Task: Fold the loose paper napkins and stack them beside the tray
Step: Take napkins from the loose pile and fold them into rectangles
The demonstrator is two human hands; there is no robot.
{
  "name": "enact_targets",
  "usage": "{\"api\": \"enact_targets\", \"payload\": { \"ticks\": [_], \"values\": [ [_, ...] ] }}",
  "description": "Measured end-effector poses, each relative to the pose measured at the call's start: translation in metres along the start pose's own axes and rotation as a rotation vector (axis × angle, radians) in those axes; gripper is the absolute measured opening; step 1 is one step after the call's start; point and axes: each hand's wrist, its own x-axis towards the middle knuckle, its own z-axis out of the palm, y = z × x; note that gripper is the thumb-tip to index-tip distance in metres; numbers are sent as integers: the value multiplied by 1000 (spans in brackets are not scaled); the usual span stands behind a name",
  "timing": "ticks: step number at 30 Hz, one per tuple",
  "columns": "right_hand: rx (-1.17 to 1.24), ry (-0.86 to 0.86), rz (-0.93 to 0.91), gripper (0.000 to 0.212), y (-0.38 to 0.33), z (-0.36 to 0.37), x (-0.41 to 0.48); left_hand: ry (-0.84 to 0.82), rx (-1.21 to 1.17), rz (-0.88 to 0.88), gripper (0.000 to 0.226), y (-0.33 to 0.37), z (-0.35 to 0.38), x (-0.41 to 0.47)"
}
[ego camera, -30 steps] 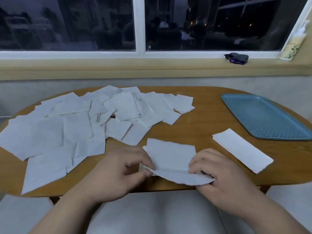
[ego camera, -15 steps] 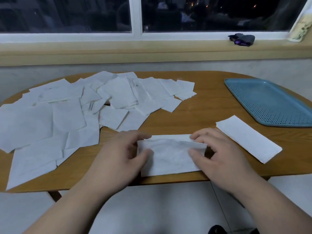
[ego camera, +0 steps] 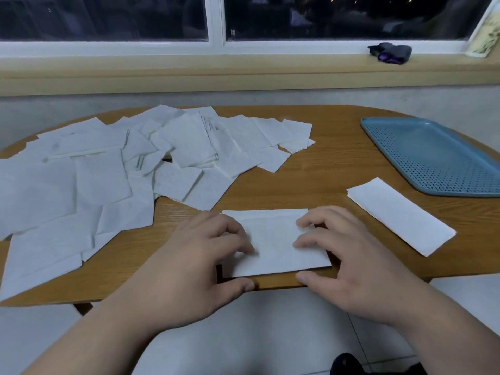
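Note:
A white paper napkin (ego camera: 273, 239), folded in half, lies flat at the table's near edge. My left hand (ego camera: 200, 263) presses its left end with the fingertips, thumb at the table edge. My right hand (ego camera: 343, 253) presses its right end the same way. A folded napkin strip (ego camera: 400, 217) lies to the right, just in front of the blue perforated tray (ego camera: 433, 155). Several loose unfolded napkins (ego camera: 108, 180) cover the left half of the table.
The wooden oval table (ego camera: 324, 169) shows bare wood between the pile and the tray. A dark small object (ego camera: 389, 52) and a carton (ego camera: 484, 36) sit on the window sill behind. Pale floor tiles lie below the table edge.
The napkin's near edge, lifted a second ago, was folded over away from me and now lies flat. Both hands went from pinching it to pressing it down.

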Motion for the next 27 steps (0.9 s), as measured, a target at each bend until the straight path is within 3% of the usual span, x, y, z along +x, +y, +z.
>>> {"api": "enact_targets", "payload": {
  "ticks": [4,9,16,20,23,25,27],
  "values": [
    [-33,24,-50,16,1,0,1,2,25,21,39,2,1,0],
    [37,160,-94,15,-3,1,4,50,28,30,38,5,3,1],
    [332,427,-98,9,-21,-10,9,355,-101,5,13,16,-7,8],
    [490,484,75,32,-34,-11,13,499,-350,-200,11,31,-13,10],
    [647,503,191,35,-36,-7,22,500,-643,-382,14,33,-14,18],
    [691,438,270,41,-36,-5,29,460,-665,-462,15,26,-13,23],
    [542,376,314,43,-32,0,35,404,-596,-520,11,18,-11,26]
  ]
}}
